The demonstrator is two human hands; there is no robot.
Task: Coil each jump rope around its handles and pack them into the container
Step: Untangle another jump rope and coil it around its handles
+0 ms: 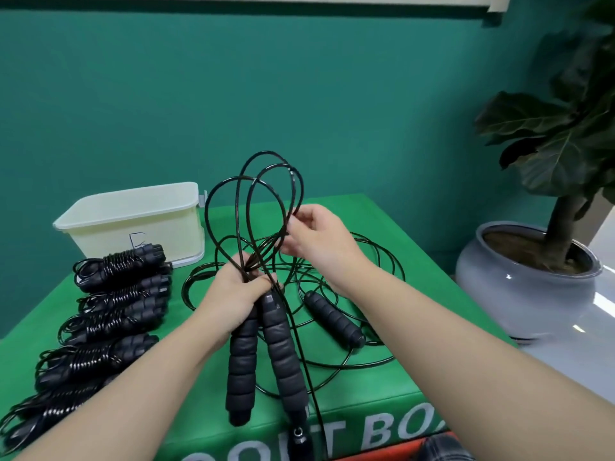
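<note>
The left hand point(238, 287) grips two black foam handles point(266, 357) at their tops together with gathered rope loops point(256, 201) rising toward 12 o'clock; the right hand point(312, 237) pinches one loop at 1 o'clock of the left; a loose rope point(332, 314) sprawls on the green tabletop point(382, 387) beneath, reaching near its right edge; coiled ropes point(100, 314) line the left edge at 9 o'clock; the white container point(139, 224) sits at 11 o'clock, in the far left corner; a potted plant point(532, 281) stands off the right edge at 3 o'clock.
</note>
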